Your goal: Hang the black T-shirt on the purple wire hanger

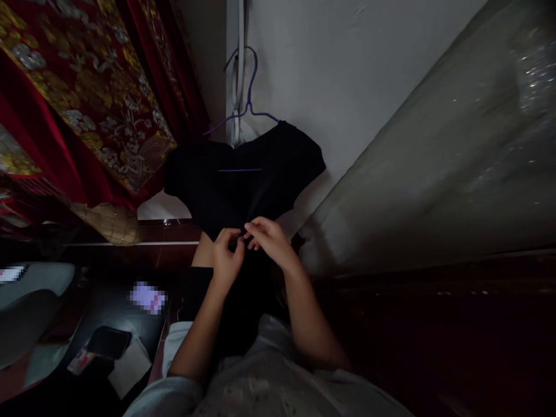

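Observation:
A black short-sleeved garment (pixel 243 174) hangs on a purple wire hanger (pixel 248 101) against a white wall. Both my hands are raised to its front, close together. My left hand (pixel 226 255) has its fingers curled and pinched on the dark cloth. My right hand (pixel 268 237) meets it from the right, fingertips pinched at the same spot. What lies between the fingertips is too small and dark to make out. The lower part of the garment falls behind my forearms.
A red curtain with gold flowers (pixel 91 87) hangs at the left. A grey plastic-covered surface (pixel 434 174) slants at the right. Lower left, a dark table (pixel 56 388) carries a black phone (pixel 108 341) and papers (pixel 130 368).

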Demonstrator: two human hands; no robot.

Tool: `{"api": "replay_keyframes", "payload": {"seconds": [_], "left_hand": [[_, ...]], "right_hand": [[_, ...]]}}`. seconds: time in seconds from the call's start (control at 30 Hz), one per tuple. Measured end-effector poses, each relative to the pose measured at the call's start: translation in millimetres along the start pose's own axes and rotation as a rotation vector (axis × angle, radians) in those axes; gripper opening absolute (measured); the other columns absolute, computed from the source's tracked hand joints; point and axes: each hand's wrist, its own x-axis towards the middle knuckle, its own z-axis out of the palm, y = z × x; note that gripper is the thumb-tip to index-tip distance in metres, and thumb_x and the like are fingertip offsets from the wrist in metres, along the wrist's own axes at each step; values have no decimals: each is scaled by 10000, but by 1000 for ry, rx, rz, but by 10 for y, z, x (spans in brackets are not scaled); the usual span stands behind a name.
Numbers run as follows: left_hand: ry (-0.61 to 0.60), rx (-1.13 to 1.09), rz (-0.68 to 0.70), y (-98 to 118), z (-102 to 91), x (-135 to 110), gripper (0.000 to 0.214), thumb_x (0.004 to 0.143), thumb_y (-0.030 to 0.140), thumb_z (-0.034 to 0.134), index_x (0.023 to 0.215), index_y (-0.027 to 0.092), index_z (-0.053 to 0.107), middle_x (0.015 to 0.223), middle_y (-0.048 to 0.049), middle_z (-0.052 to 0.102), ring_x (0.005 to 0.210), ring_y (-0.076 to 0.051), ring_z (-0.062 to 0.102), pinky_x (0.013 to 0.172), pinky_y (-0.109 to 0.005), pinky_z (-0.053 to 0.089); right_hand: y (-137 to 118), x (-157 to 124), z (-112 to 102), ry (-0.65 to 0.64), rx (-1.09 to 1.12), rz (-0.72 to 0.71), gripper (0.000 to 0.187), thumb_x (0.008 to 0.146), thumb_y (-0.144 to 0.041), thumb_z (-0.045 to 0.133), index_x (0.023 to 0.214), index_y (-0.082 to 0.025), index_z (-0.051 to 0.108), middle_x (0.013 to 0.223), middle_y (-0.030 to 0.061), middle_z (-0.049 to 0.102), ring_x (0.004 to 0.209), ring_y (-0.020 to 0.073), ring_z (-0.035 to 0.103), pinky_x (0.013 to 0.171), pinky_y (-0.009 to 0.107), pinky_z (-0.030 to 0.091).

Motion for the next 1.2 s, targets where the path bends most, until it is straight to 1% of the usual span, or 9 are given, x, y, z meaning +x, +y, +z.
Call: {"api": "replay_keyframes", "payload": {"seconds": [0.17,0.4,0.5,0.57,0.67,0.73,0.8,1.03,1.2], "left_hand": [[-21,-14,19,19,-12,-9,107,942,152,595,987,168,690,938,-61,665,866,-177,687,752,-268,566],[-34,-35,-18,54,31,2,109,931,157,600,979,176,696,923,-55,672,875,-174,677,717,-242,538],[-53,-18,-21,28,75,-6,63,923,163,611,933,177,672,889,-45,669,853,-172,663,727,-245,516],[-75,-7,-40,-33,122,-26,37,897,154,626,893,175,657,851,-34,666,819,-164,658,734,-244,504],[-41,-42,-134,-132,187,-65,23,890,193,643,881,173,648,829,-29,666,791,-163,658,700,-235,497],[-2,-64,-178,-155,196,-75,63,908,235,645,914,173,652,853,-35,671,801,-166,661,679,-229,496],[8,-61,-158,-130,172,-65,72,917,241,642,936,174,656,881,-42,675,826,-169,664,698,-234,504],[-33,-14,-40,20,68,-41,65,934,180,613,990,179,645,933,-59,682,885,-180,677,717,-244,530],[-51,41,33,34,61,-60,77,942,144,586,969,185,646,923,-55,656,848,-171,663,699,-242,529]], "right_hand": [[77,54,49,-2,-50,-65,402,795,-584,675,829,-204,550,708,-14,634,540,104,589,469,210,438],[-71,-80,-206,-115,4,11,403,765,-544,757,712,-164,633,641,12,630,548,93,566,513,208,438],[-368,15,-212,-158,181,62,385,711,-511,789,775,-149,675,579,-5,593,423,58,441,396,191,279],[-703,209,-184,-55,280,-42,349,692,-447,792,828,-146,679,575,-17,585,400,45,406,376,184,231],[-1222,500,-182,83,175,-233,248,788,-379,739,808,-149,649,564,-9,588,400,55,442,381,175,262],[-1372,540,-209,90,49,-301,257,841,-385,713,768,-153,630,558,-3,593,406,59,458,392,173,276],[-1257,428,-218,59,-72,-302,331,861,-441,707,722,-155,617,549,2,589,413,59,453,408,182,290],[-59,81,-1,124,-274,-94,448,867,-588,589,653,-198,531,545,-11,518,516,110,466,510,243,358],[37,201,45,104,-243,-51,509,915,-637,499,658,-200,541,537,-16,494,513,117,464,527,258,356]]}}
